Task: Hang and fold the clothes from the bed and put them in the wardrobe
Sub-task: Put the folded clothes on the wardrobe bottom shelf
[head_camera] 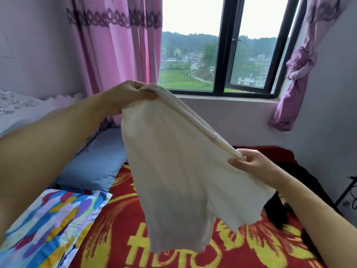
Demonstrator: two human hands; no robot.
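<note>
Bed (193, 254) under red-and-yellow blanket; black clothing (301, 182) at its right edge. Cream garment (173, 171) held in the air above the blanket, top edge stretched taut and slanting. Left hand (125, 95) grips upper end, fingers curled. Right hand (249, 163) pinches lower end.

Both forearms (48, 151) are bare, with no sleeves showing.

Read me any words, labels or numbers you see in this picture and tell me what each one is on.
Large yellow characters on the red blanket, partly hidden behind the cream garment: blurred, not legible.
Cream garment: no readable label or print.
Colourful pillowcase, blue pillow, pink curtain: patterns only, no text.
</note>
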